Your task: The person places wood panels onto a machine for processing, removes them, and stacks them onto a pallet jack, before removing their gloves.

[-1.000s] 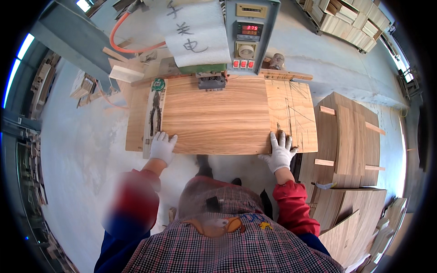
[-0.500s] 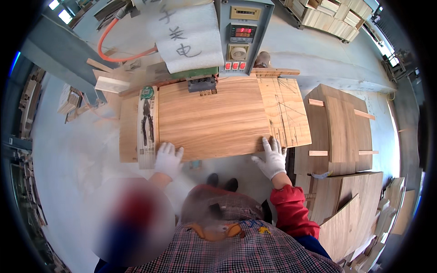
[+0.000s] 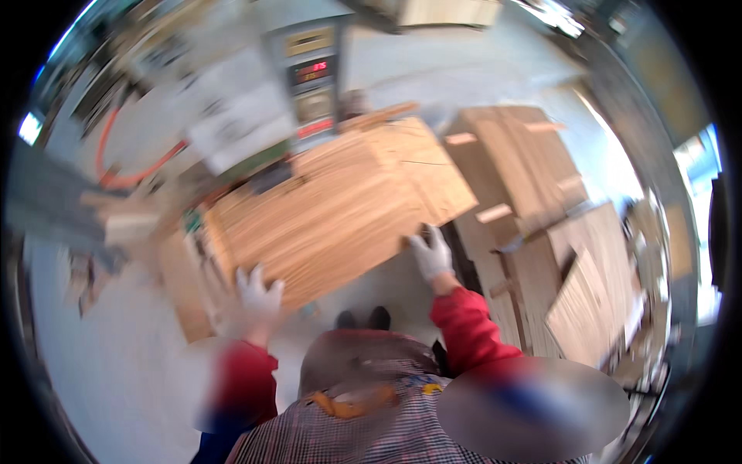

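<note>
A wood-grain panel (image 3: 309, 216) lies on the worktop under the grey control box. My left hand (image 3: 259, 298), in a white glove, is at the panel's near left corner with its fingers spread. My right hand (image 3: 431, 255), also gloved, is at the near right edge. Its thumb and fingers are apart, the fingertips by the edge; whether they press on it is blurred. Left of the panel, a pale strip bears a blurred pair of pliers (image 3: 202, 249) and a round green thing (image 3: 192, 221).
The control box (image 3: 313, 85) with a lit display stands behind the panel, beside a white cloth-like cover (image 3: 239, 116). An orange hose (image 3: 143, 176) curves at the left. Stacked wood panels (image 3: 518, 162) with small wooden strips stand at the right, with a leaning board (image 3: 580, 309) nearer.
The whole view has turned and blurred, so the worktop now slants up to the right. My right hand has shifted from lying flat on the panel to its near edge. My left hand stays at the corner.
</note>
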`<action>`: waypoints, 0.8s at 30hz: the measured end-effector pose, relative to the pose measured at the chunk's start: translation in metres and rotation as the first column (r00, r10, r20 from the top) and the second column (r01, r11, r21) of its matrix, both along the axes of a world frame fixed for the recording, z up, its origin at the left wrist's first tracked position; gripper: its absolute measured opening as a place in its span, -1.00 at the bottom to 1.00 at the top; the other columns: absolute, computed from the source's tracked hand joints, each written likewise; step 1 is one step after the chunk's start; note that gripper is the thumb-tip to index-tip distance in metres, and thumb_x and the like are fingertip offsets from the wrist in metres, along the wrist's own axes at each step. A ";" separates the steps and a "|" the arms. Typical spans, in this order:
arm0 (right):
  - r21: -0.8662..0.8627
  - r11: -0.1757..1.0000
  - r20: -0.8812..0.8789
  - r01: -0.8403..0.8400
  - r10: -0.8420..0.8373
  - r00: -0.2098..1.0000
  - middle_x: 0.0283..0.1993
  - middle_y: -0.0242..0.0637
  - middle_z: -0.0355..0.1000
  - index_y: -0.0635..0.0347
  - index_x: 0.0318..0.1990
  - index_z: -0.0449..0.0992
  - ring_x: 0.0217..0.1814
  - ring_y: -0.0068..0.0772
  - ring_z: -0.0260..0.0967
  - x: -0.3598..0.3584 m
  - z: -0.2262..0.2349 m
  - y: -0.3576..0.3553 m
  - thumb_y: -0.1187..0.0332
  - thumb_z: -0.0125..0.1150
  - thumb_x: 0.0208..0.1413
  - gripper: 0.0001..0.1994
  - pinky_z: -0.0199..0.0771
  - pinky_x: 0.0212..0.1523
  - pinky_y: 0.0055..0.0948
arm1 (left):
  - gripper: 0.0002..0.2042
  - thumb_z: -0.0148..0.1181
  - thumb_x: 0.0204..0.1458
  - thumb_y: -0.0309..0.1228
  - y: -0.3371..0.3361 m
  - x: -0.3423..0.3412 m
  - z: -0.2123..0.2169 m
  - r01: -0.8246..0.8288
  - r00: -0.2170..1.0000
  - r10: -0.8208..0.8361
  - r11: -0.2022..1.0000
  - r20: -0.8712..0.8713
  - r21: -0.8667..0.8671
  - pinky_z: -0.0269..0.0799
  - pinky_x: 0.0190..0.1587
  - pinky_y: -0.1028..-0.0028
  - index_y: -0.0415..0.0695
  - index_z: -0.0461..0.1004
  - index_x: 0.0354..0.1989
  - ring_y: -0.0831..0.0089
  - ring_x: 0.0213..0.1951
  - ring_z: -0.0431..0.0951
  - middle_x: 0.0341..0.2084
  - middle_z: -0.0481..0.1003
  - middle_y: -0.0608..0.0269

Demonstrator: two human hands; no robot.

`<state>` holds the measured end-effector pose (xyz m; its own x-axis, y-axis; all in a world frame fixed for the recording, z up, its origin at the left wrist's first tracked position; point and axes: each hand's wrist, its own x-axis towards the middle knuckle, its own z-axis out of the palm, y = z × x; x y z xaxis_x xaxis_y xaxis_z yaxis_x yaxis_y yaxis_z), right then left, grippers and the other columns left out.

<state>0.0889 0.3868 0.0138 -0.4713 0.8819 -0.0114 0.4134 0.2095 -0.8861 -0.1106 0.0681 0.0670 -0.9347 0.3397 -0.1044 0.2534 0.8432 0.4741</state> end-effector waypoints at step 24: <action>-0.486 0.583 -0.300 0.652 -0.811 0.502 -0.27 -0.50 0.45 0.17 -0.05 0.49 -0.39 -0.72 0.35 0.390 0.079 0.001 0.24 0.14 0.20 -0.74 0.39 -0.46 -0.66 | -0.50 0.08 -0.03 -0.49 0.255 0.173 0.001 -0.238 0.584 -0.527 0.615 0.617 0.752 0.38 0.01 0.26 -0.24 0.23 0.16 0.27 -0.05 0.43 -0.05 0.40 0.10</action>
